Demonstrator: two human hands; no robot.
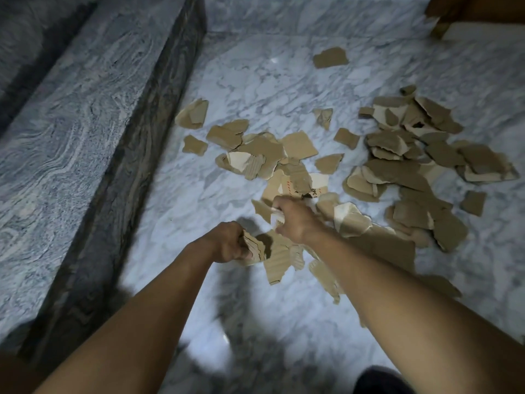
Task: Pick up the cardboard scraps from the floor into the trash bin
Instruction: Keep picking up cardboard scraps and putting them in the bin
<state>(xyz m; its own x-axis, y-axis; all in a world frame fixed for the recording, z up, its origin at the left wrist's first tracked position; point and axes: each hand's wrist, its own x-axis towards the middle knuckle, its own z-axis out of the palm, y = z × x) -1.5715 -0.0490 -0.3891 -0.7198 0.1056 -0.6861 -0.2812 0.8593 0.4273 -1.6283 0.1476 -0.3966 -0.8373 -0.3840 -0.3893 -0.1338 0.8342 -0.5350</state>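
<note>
Your left hand [227, 243] grips a bundle of scraps [255, 251]. Your right hand [294, 218] closes on a pale scrap [277, 220] (mostly hidden). One printed scrap [318, 184] reads "348".

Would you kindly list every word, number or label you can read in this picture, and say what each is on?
"1348", first digit faint: printed sideways on the pale labelled scrap just beyond the right hand, which grips a white scrap.
Red dashed marks on that labelled scrap: too blurred to read.
Dark lines on the held scraps in the left hand: no legible lettering.
Nothing else carries readable text.
</note>
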